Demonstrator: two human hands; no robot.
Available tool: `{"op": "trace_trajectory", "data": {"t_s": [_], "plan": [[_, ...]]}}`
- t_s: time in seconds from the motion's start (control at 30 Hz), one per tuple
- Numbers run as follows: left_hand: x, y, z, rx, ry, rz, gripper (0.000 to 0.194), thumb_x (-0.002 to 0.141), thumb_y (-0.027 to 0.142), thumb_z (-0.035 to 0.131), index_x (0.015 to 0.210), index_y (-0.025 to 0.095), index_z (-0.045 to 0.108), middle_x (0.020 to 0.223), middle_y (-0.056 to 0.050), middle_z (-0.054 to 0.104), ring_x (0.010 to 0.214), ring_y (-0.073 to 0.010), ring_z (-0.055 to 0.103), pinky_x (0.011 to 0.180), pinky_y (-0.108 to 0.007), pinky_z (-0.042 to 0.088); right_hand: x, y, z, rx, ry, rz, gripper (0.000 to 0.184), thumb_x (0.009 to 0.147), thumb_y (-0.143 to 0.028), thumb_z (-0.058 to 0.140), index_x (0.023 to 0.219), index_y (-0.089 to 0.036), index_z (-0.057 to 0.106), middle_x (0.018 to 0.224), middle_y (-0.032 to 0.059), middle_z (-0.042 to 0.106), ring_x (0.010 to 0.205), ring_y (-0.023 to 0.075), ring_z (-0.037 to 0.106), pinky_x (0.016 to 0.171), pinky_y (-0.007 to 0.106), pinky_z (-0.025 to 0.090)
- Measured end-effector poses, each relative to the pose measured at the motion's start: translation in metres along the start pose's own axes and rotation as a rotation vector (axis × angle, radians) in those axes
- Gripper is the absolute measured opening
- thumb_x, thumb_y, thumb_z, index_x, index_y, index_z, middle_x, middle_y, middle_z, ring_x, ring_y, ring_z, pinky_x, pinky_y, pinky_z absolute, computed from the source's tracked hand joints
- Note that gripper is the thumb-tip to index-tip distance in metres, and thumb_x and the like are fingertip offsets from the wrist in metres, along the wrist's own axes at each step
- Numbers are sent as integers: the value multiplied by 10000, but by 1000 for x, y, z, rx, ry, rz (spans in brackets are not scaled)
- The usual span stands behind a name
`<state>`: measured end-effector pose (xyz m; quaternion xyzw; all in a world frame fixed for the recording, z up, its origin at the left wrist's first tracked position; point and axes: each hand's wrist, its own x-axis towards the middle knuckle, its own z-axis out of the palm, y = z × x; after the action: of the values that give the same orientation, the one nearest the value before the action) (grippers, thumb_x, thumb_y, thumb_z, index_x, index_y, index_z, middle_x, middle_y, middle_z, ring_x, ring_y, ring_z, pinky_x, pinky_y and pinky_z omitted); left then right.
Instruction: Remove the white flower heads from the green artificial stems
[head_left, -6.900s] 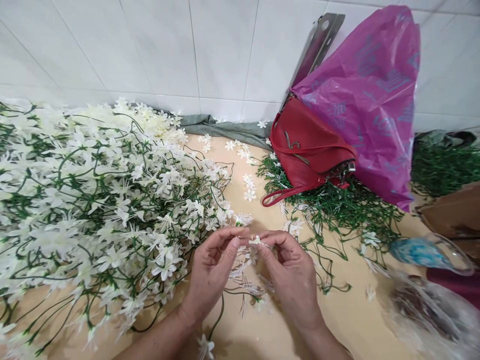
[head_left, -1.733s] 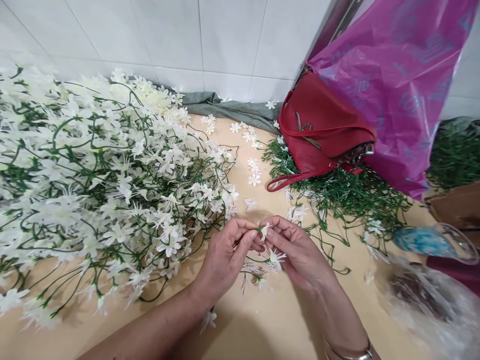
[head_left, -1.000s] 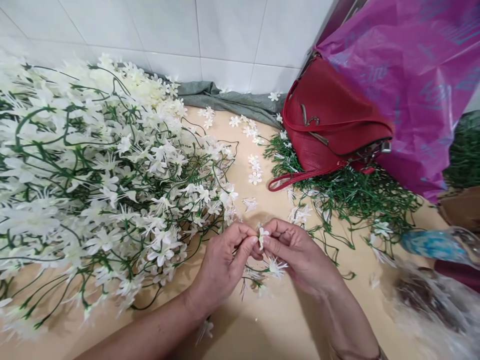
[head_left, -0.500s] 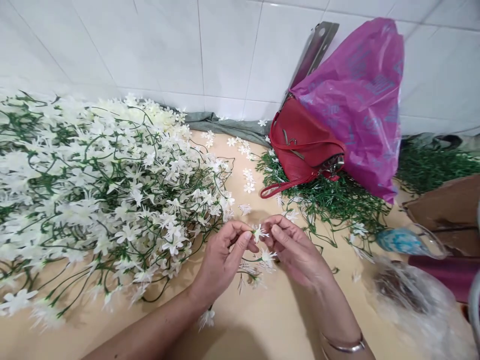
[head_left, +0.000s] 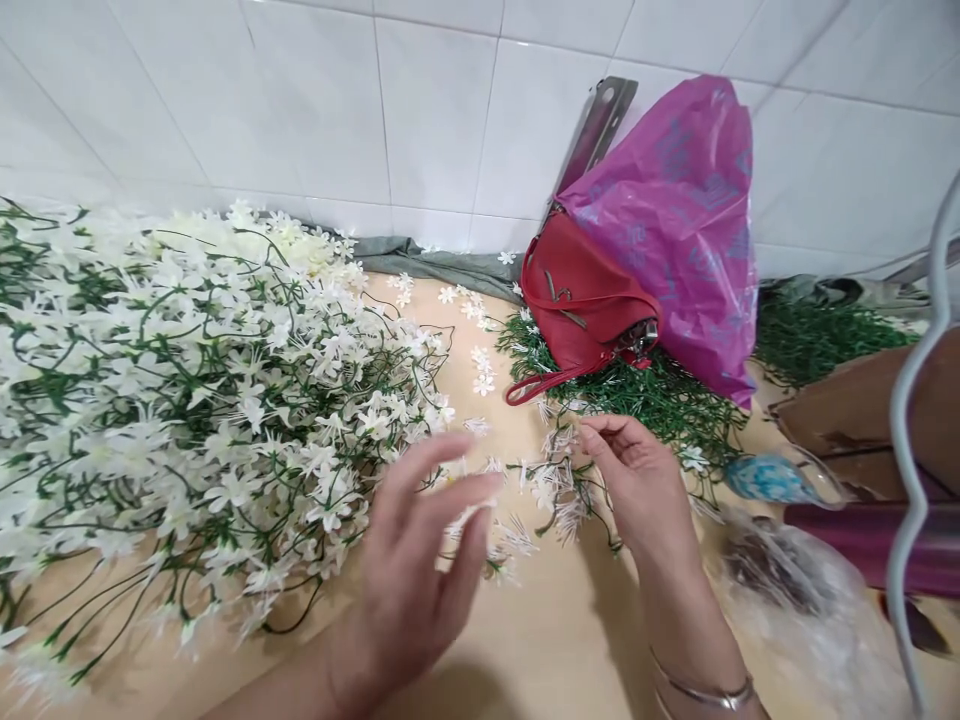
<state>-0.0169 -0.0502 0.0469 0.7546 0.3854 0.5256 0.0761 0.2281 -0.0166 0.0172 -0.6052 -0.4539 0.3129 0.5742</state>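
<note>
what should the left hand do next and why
Perhaps lower the left hand to the loose white pieces on the table: it is spread open, seems to hold nothing and is close to them, while the right hand is near the green stems.

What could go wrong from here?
Snagging: the green stems near the right hand lie tangled, so lifting one might drag others.
Shifting load: the red bag sits on those stems; pulling from beneath could tip it.
Scatter: small loose blossoms lie beyond the left hand; a careless sweep might spread them.
</note>
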Motion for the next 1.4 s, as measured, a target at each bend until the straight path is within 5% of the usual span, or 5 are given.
{"op": "trace_trajectory", "data": {"t_s": [0.17, 0.37, 0.83, 1.1, 1.4], "plan": [[-23, -7, 31, -296, -462, -93, 383, 1016, 67, 471, 1343, 259, 534, 1422, -108, 600, 1340, -211, 590, 1141, -379, 508, 25, -5, 2, -585, -124, -204, 262, 895, -190, 590, 1126, -200, 714, 1018, 87, 676, 795, 217, 634, 786, 374, 485], [-27, -29, 35, -357, -349, -305, 291, 1048, 138, 469, 1295, 245, 579, 1336, -103, 651, 1300, -213, 603, 1132, -386, 475, 37, -6, 2, -990, -197, -409, 261, 939, -101, 511, 942, -183, 759, 949, 103, 704, 881, 280, 679, 823, 416, 470], [-17, -31, 32, -872, -252, -860, 275, 1014, 404, 617, 1161, 178, 671, 1092, -94, 791, 1016, -209, 742, 938, -335, 581, -81, -25, 53, -627, -377, -956, 329, 1054, -80, 422, 1249, -165, 673, 1033, 122, 795, 934, 227, 710, 807, 381, 498], [-15, -32, 36, -959, -98, -883, 291, 959, 362, 707, 1187, 192, 645, 1062, -83, 787, 1027, -195, 756, 975, -338, 585, -44, -16, 36, -614, -356, -873, 413, 1022, -48, 457, 1332, -265, 623, 1170, 98, 789, 1070, 232, 718, 909, 419, 489], [-16, -33, 27, -816, -329, -763, 193, 963, 253, 593, 1113, 177, 687, 840, -35, 663, 822, -163, 637, 799, -281, 510, 48, -19, 86, -827, -389, -476, 319, 919, -60, 545, 1150, -190, 724, 1106, 113, 719, 966, 248, 682, 859, 353, 499]]}}
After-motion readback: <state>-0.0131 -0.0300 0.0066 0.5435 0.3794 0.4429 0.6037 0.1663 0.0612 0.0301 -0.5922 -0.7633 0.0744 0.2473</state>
